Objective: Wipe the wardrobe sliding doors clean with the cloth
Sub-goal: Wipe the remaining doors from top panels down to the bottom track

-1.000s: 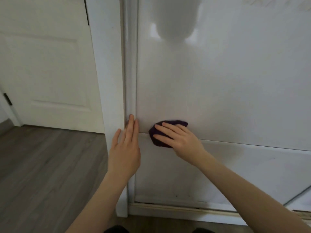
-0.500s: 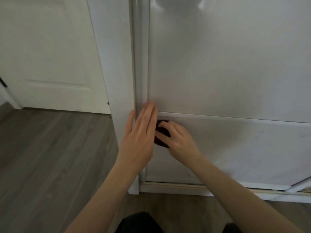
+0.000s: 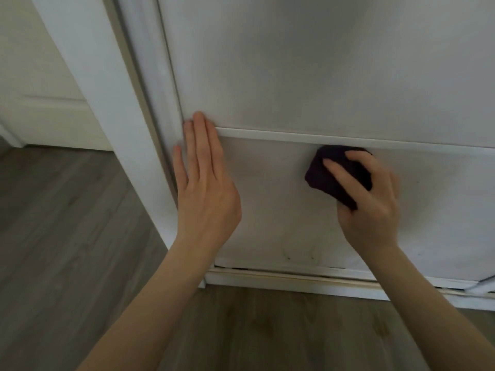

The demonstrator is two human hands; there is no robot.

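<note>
Since the earlier frame, the dark purple cloth (image 3: pixel 338 175) has slid away from the door's left edge, and the two hands, which were touching, are now well apart. The cloth is bunched under the right hand (image 3: pixel 368 202), whose fingers curl over it and press it against the lower panel of the white wardrobe sliding door (image 3: pixel 321 76), just below a thin horizontal strip (image 3: pixel 281 136) that divides the upper panel from the lower. The hand looks slightly blurred.

The left hand (image 3: pixel 205 188) lies flat and open on the same lower panel, fingers together and pointing up; its fingertips reach the strip beside the door's left edge. Between the hands is bare panel. More bare panel stretches beyond the right hand.

Below both hands, the door's bottom edge meets a floor track (image 3: pixel 294 279). Left of the left hand stands a white frame post (image 3: pixel 107 103), then grey wood-look flooring (image 3: pixel 67 236) and a white room door (image 3: pixel 40 76).
</note>
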